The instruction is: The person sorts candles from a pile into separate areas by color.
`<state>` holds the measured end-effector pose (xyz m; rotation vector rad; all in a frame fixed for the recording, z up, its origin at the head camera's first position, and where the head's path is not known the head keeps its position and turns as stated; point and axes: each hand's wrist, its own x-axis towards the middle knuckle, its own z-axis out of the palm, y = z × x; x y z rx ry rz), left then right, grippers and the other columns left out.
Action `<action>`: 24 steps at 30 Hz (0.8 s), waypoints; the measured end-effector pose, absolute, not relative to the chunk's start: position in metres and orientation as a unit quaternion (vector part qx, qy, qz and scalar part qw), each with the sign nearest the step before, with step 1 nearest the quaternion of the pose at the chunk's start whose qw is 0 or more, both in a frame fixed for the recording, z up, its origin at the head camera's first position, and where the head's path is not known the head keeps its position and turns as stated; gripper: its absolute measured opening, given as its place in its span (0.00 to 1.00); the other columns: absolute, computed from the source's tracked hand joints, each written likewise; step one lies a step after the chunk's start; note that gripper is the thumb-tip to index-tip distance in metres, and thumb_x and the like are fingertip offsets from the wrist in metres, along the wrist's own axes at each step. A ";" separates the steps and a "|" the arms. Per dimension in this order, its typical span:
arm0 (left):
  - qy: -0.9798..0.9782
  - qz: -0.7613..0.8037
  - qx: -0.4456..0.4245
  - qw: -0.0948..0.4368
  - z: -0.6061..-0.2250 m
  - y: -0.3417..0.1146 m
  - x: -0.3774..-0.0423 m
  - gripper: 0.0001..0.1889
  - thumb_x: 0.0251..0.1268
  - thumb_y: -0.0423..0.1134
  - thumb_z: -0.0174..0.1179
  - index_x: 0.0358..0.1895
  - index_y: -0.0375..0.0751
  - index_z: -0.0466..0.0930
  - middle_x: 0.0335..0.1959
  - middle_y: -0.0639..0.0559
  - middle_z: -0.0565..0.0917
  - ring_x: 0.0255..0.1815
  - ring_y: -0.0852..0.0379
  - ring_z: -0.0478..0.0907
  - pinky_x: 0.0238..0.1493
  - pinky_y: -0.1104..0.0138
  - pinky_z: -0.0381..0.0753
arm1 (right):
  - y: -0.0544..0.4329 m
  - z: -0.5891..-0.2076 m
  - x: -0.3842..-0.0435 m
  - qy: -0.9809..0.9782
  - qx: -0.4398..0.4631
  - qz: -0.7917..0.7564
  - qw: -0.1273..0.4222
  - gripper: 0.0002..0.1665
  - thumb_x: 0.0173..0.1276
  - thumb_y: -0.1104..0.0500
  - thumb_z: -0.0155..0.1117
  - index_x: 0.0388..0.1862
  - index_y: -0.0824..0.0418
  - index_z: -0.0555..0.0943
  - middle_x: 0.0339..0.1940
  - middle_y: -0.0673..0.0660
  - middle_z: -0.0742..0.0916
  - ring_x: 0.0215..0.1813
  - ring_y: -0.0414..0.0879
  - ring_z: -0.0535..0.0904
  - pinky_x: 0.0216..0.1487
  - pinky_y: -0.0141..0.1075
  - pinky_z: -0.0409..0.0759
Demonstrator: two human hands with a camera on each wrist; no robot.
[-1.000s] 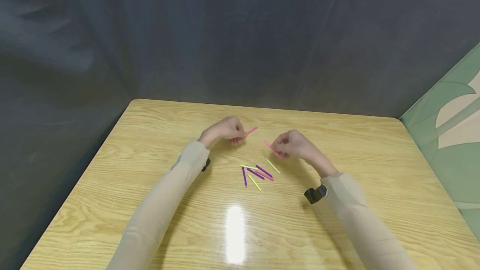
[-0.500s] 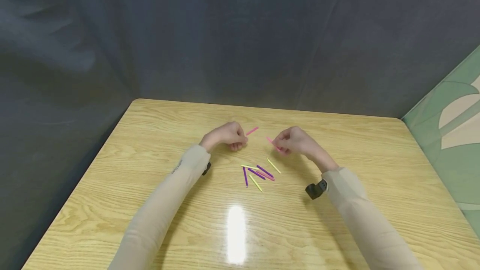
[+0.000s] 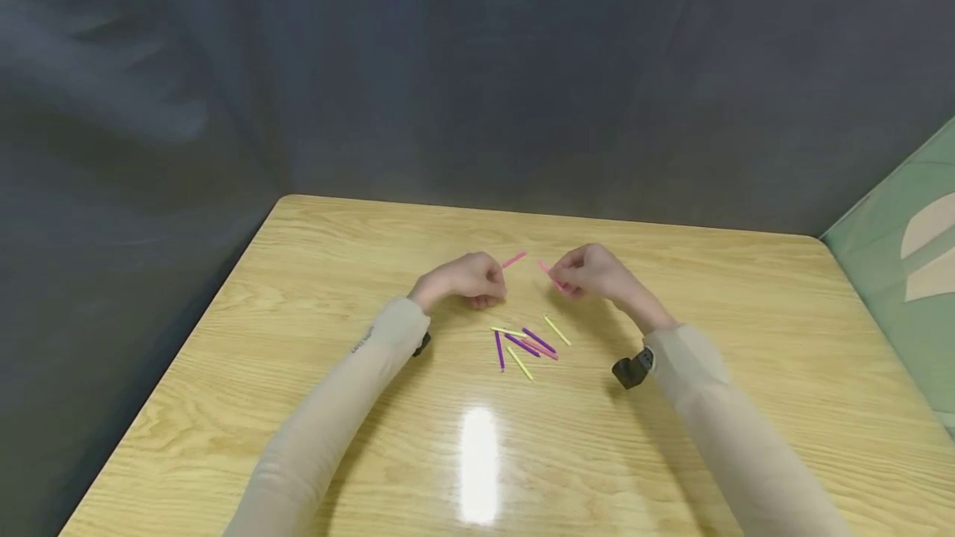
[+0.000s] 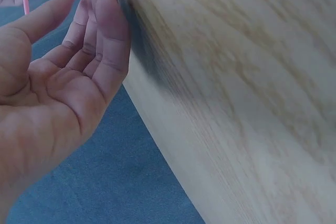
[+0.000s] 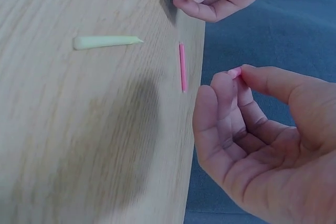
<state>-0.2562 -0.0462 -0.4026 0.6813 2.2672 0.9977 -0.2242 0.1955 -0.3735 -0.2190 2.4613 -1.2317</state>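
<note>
My left hand [image 3: 472, 277] is low over the far middle of the table, fingers loosely bent; in the left wrist view its thumb stands apart from the fingers with nothing between them. Just beyond its fingertips lies a thin pink candle [image 3: 514, 259], seen on the wood near the edge in the right wrist view. My right hand [image 3: 591, 273] pinches another pink candle [image 5: 236, 72] between thumb and fingertips, above the table and tilted. Nearer to me lies a loose group: purple candles [image 3: 499, 351], pale yellow-green candles [image 3: 520, 363] and pink [image 3: 548, 351].
The wooden table [image 3: 336, 437] has its far edge close beyond both hands. A dark cloth [image 3: 477, 73] hangs behind it, and a green patterned panel [image 3: 921, 272] stands at the right. Each wrist wears a small black camera [image 3: 632, 369].
My left hand has drawn back slightly toward me, off the end of the pink candle, which stays lying. My right hand has moved farther back with its pink candle, closer to the lying one.
</note>
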 end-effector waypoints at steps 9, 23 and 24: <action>0.845 0.376 0.256 0.282 -0.403 -0.040 -0.253 0.14 0.73 0.38 0.54 0.34 0.28 0.80 0.26 0.42 0.82 0.25 0.52 0.80 0.30 0.65 0.82 | 0.194 -0.372 -0.232 0.874 -0.070 -0.444 0.184 0.16 0.70 0.63 0.58 0.47 0.77 0.79 0.32 0.63 0.86 0.31 0.44 0.82 0.43 0.46 0.83; 0.846 0.361 0.259 0.294 -0.405 -0.039 -0.246 0.14 0.72 0.38 0.54 0.31 0.31 0.79 0.26 0.43 0.82 0.24 0.52 0.80 0.29 0.66 0.81 | 0.189 -0.373 -0.245 0.882 -0.081 -0.425 0.188 0.17 0.70 0.60 0.60 0.45 0.77 0.80 0.33 0.63 0.86 0.32 0.46 0.83 0.42 0.44 0.83; 0.846 0.361 0.259 0.294 -0.405 -0.039 -0.245 0.14 0.72 0.38 0.54 0.31 0.31 0.79 0.26 0.42 0.82 0.24 0.52 0.80 0.30 0.66 0.81 | 0.189 -0.374 -0.247 0.882 -0.082 -0.423 0.190 0.17 0.71 0.60 0.59 0.45 0.77 0.80 0.32 0.63 0.86 0.32 0.47 0.83 0.42 0.44 0.83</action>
